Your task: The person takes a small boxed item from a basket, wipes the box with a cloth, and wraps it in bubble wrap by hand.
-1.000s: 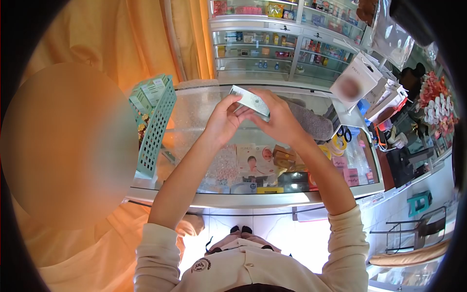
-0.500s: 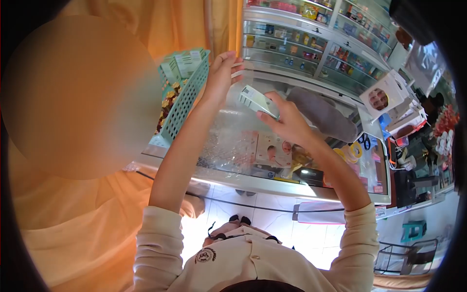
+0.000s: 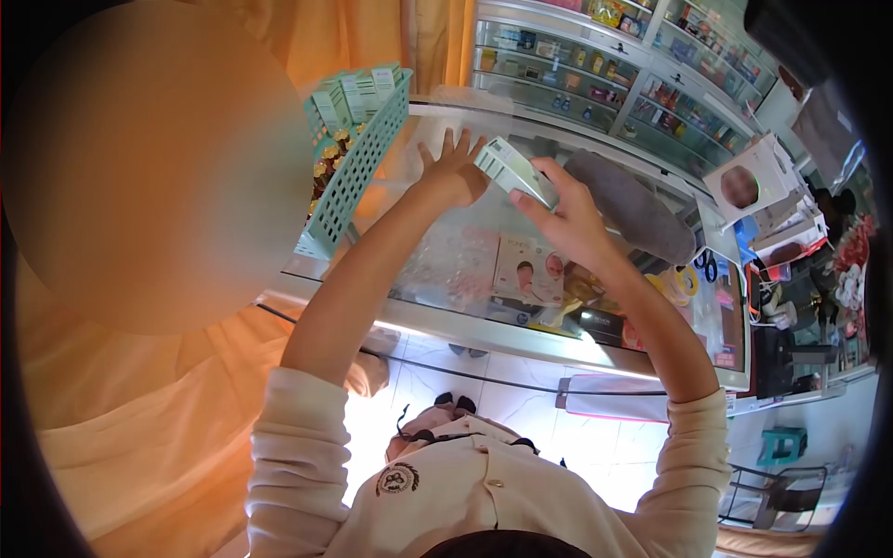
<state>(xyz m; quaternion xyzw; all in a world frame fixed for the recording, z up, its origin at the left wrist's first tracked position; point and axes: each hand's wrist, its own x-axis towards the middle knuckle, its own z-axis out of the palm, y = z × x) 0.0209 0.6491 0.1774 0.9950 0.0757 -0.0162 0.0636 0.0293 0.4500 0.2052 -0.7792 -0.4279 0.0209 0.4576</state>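
A small pale green and white box (image 3: 514,173) is gripped in my right hand (image 3: 567,209), tilted above the glass counter (image 3: 437,232). My left hand (image 3: 454,167) is just left of the box, fingers spread over the glass, holding nothing. Left of it stands a mint green perforated basket (image 3: 358,172), with several similar green boxes (image 3: 353,97) at its back and gold-topped dark items (image 3: 327,164) along its inside. A rolled grey cloth (image 3: 633,206) lies to the right of my right hand.
Shelves of goods (image 3: 567,74) rise behind the counter. Black scissors (image 3: 709,266), yellow tape rolls (image 3: 684,282) and a white box (image 3: 749,181) are at the right. Orange curtain (image 3: 177,409) hangs at the left. Packets show beneath the glass.
My left hand has come off the box, rose toward the basket, then moved down and right with fingers spread. My right hand kept the box. The view has shifted.
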